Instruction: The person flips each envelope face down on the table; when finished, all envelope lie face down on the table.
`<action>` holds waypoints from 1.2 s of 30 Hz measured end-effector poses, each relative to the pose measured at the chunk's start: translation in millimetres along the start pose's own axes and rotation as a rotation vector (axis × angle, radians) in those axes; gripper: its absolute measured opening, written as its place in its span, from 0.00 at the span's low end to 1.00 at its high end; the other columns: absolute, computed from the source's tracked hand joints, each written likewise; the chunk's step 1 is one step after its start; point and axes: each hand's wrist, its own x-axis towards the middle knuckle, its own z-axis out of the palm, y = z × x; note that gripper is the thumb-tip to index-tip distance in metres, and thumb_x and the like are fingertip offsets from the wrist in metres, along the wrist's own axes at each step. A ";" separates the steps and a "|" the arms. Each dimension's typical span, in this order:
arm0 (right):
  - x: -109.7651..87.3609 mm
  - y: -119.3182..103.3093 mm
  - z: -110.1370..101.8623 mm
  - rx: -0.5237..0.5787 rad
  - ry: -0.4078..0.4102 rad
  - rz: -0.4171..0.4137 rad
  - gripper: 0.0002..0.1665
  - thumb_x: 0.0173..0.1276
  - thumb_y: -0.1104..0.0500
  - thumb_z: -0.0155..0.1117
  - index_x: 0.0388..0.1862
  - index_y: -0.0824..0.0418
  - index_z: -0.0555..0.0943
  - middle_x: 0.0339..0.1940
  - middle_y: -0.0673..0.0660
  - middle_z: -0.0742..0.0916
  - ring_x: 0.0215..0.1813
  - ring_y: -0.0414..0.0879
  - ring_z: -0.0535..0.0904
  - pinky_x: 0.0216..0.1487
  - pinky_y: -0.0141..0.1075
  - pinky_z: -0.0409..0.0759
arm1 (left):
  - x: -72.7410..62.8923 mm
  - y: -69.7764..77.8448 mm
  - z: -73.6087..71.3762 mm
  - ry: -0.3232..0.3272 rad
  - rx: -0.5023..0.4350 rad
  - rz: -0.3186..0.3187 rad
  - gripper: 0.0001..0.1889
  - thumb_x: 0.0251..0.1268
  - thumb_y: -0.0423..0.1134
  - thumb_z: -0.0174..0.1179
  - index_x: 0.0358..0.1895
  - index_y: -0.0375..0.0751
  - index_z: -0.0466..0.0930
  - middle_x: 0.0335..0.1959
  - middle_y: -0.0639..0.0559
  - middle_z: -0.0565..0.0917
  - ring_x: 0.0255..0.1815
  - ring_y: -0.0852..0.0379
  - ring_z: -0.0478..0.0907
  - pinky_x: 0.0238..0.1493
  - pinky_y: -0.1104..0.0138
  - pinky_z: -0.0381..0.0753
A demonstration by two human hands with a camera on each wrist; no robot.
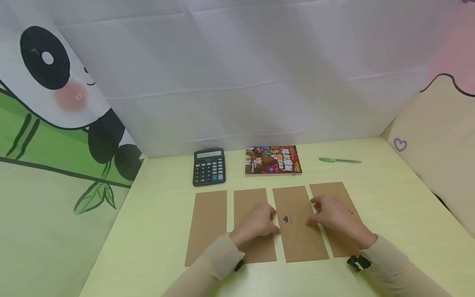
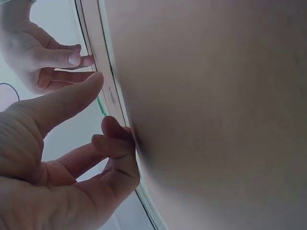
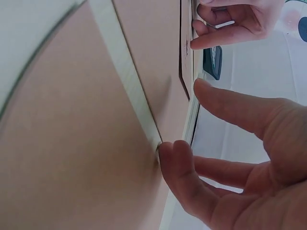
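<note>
1. Four brown paper envelopes lie side by side on the pale table [image 1: 156,231], narrow gaps between them: the leftmost envelope [image 1: 208,227], the second envelope [image 1: 246,201], the crown-printed envelope [image 1: 302,241] and the rightmost envelope [image 1: 326,189].
2. The left hand [image 1: 257,222] is over the second envelope, its tips by the left edge of the crown-printed one. Its fingers are loosely bent, thumb apart, grasping nothing visible.
3. The right hand [image 1: 335,216] is over the rightmost envelope, its tips by the crown-printed one's right edge; these fingers are likewise bent and released, thumb apart. Whether either hand touches paper, I cannot tell.
4. Farther back, left to right, lie a black calculator [image 1: 209,167], an illustrated book [image 1: 272,161] and a green pen [image 1: 339,160].
</note>
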 end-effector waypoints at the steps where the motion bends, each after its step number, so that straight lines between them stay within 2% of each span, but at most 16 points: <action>1: 0.1 0.0 0.1 0.001 -0.003 0.000 0.38 0.44 0.56 0.81 0.51 0.75 0.77 0.39 0.61 0.81 0.37 0.52 0.74 0.39 0.45 0.76 | 0.7 -0.1 0.7 -0.001 0.000 -0.005 0.26 0.42 0.38 0.76 0.13 0.43 0.61 0.11 0.58 0.52 0.14 0.62 0.52 0.17 0.70 0.51; 4: 0.4 -0.6 0.0 0.011 -0.009 0.007 0.38 0.44 0.55 0.81 0.51 0.74 0.78 0.40 0.62 0.82 0.38 0.52 0.74 0.40 0.46 0.76 | 2.2 1.0 1.3 0.001 0.008 -0.018 0.25 0.41 0.37 0.76 0.12 0.44 0.63 0.11 0.57 0.56 0.15 0.61 0.56 0.16 0.70 0.54; 7: 1.2 -0.7 0.1 0.025 -0.012 0.016 0.38 0.45 0.55 0.81 0.51 0.74 0.78 0.41 0.62 0.82 0.38 0.52 0.74 0.41 0.46 0.76 | 4.0 2.5 1.7 -0.003 0.043 -0.022 0.19 0.41 0.36 0.76 0.14 0.42 0.70 0.13 0.56 0.63 0.16 0.59 0.61 0.16 0.70 0.59; 11: 2.1 -1.0 0.3 0.047 -0.017 0.031 0.37 0.46 0.55 0.80 0.52 0.74 0.78 0.41 0.62 0.82 0.39 0.53 0.75 0.41 0.46 0.76 | 6.0 4.4 2.1 -0.010 0.098 -0.005 0.14 0.41 0.36 0.76 0.18 0.40 0.76 0.16 0.54 0.69 0.18 0.58 0.64 0.18 0.70 0.62; 18: 5.1 0.5 1.1 0.090 -0.029 0.062 0.38 0.48 0.54 0.79 0.53 0.76 0.76 0.42 0.65 0.83 0.41 0.54 0.78 0.42 0.47 0.78 | 8.9 5.7 2.8 0.007 0.085 0.006 0.11 0.38 0.32 0.76 0.21 0.38 0.80 0.19 0.55 0.73 0.19 0.59 0.66 0.19 0.71 0.65; 27: 5.3 3.2 -1.0 0.121 -0.024 0.036 0.38 0.47 0.54 0.79 0.51 0.77 0.78 0.42 0.65 0.83 0.42 0.55 0.77 0.44 0.49 0.76 | 12.0 4.4 5.2 0.007 0.085 0.005 0.12 0.38 0.33 0.77 0.24 0.36 0.82 0.20 0.55 0.75 0.19 0.59 0.68 0.19 0.71 0.67; 36: 4.1 12.2 -4.5 0.221 -0.057 -0.007 0.38 0.52 0.56 0.76 0.55 0.78 0.74 0.44 0.64 0.83 0.44 0.54 0.78 0.43 0.45 0.78 | 11.5 5.4 2.6 -0.007 0.038 -0.014 0.12 0.37 0.31 0.77 0.25 0.34 0.82 0.19 0.54 0.75 0.17 0.59 0.68 0.17 0.70 0.68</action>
